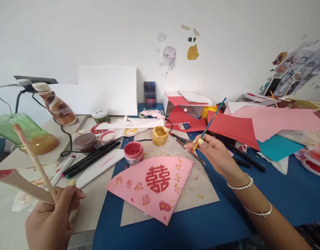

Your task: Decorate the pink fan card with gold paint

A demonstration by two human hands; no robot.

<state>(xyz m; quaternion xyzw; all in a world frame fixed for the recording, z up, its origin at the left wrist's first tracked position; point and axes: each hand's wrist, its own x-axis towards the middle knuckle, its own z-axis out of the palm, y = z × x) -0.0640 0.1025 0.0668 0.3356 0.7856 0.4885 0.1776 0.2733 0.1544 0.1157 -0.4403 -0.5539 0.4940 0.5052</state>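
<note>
My left hand (54, 217) is closed round a wooden stick (35, 161) and a flat pale strip (22, 185) with red paint at its end. A blue-handled paintbrush (213, 119) is pinched in my right hand (214, 152), its tip down near the fingers. Between the hands lies a pink paper fan shape (154, 187) with a red double character, smaller gold characters and a red flower. It rests on stained grey paper (201, 194). An open red paint jar (133, 152) stands at its upper edge, with an open yellow jar (160, 135) behind.
Black markers (89, 159), a brown jar (85, 141) and a tilted bottle (55, 104) are at the left, beside a green container (22, 133). Red paper (232, 128), pink paper (276, 118) and a teal sheet (282, 144) lie at the right. A blurred phone-like object (149, 93) stands behind.
</note>
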